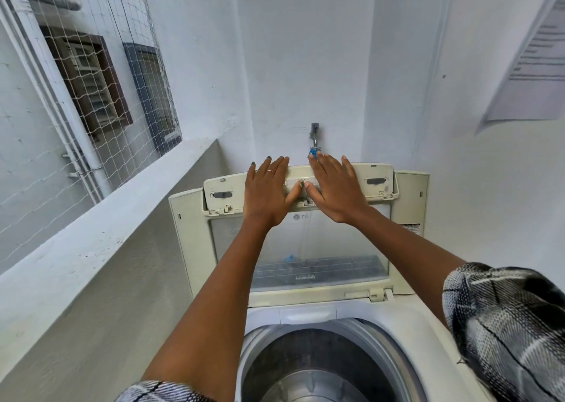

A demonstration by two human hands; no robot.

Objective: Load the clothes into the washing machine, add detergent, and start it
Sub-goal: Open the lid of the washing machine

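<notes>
A cream top-loading washing machine (406, 319) stands in front of me with its folding lid (308, 249) raised upright against the back wall. My left hand (269, 190) and my right hand (333, 187) lie flat, fingers straight, side by side on the lid's upper panel, thumbs nearly meeting at its centre latch. The steel drum (308, 368) below is open and looks bare inside. No clothes or detergent are in view.
A water tap (315, 140) with a blue fitting juts from the wall just behind the lid's top edge. A low parapet wall (101, 233) runs along the left, with netting (101, 74) over the opening. A paper notice (532, 65) hangs on the right wall.
</notes>
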